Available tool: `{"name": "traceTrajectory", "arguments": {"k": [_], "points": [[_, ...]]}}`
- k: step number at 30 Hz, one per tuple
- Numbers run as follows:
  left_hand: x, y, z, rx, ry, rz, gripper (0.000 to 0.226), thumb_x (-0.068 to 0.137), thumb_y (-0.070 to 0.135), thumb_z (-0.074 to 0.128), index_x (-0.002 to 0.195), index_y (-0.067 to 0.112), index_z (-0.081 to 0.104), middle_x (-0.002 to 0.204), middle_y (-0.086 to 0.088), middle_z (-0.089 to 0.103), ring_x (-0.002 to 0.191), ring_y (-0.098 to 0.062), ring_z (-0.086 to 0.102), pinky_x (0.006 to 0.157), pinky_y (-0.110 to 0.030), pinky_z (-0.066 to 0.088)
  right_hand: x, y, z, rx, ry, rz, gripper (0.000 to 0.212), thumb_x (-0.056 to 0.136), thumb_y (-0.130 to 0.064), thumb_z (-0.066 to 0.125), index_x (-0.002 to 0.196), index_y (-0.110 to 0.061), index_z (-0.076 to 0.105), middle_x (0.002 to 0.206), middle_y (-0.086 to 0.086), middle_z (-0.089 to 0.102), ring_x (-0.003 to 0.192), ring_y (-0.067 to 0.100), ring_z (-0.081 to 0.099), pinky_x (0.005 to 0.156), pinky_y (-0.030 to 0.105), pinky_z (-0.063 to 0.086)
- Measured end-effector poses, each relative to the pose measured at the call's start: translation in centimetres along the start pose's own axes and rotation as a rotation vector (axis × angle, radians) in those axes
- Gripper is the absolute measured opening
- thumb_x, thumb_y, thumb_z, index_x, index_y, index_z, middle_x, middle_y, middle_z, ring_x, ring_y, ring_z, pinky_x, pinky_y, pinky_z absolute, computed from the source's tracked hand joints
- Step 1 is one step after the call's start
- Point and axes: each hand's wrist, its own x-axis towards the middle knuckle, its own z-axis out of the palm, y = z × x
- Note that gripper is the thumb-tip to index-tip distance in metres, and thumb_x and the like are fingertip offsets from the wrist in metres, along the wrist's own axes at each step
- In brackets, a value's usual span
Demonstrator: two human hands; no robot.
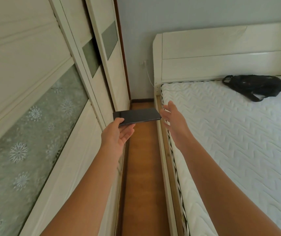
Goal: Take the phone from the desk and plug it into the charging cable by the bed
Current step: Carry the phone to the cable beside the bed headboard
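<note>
My left hand (117, 135) holds a dark phone (136, 116) by its left end, flat and level above the narrow strip of wooden floor. My right hand (172, 116) is stretched forward just right of the phone, fingers apart, empty, over the bed's left edge. A white charger (144, 63) sits in the wall socket beside the headboard. Its white charging cable (150, 79) hangs down and runs onto the top left corner of the mattress; its free end is too small to make out.
A white wardrobe (51, 116) with frosted patterned panels lines the left side. The bed (230, 133) with a white quilted mattress and white headboard fills the right. A black bag (253, 86) lies near the headboard. A narrow wooden floor aisle (141, 167) runs between them.
</note>
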Motion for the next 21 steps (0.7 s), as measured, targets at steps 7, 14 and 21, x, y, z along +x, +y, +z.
{"name": "traceTrajectory", "arguments": {"k": [7,14,21], "points": [[6.7,1.8,2.8,-0.005,0.026,-0.002,0.019,0.093,0.013,0.066,0.11,0.006,0.064,0.089,-0.018,0.08,0.081,-0.026,0.079,0.057,-0.03,0.061,7.3,-1.1,0.2,0.012,-0.029,0.02,0.06,0.098,-0.052,0.029,0.148,-0.019,0.034,0.149,0.002,0.043,0.137,0.018,0.037,0.115,0.041,0.026],[15.0,3.1,5.4,-0.029,0.003,-0.035,0.023,0.092,0.013,0.067,0.113,0.006,0.063,0.089,-0.018,0.079,0.082,-0.027,0.079,0.056,-0.03,0.061,15.6,-1.2,2.4,-0.006,-0.015,0.034,0.061,0.097,-0.054,0.03,0.147,-0.021,0.034,0.149,0.001,0.043,0.137,0.02,0.037,0.116,0.045,0.025],[25.9,5.5,8.4,-0.067,-0.016,-0.096,0.026,0.091,0.014,0.069,0.114,0.006,0.063,0.101,-0.022,0.077,0.08,-0.028,0.079,0.056,-0.03,0.061,25.5,-2.0,5.9,-0.083,0.047,0.001,0.059,0.095,-0.058,0.03,0.143,-0.024,0.039,0.137,-0.005,0.049,0.131,0.019,0.042,0.112,0.045,0.03]]}}
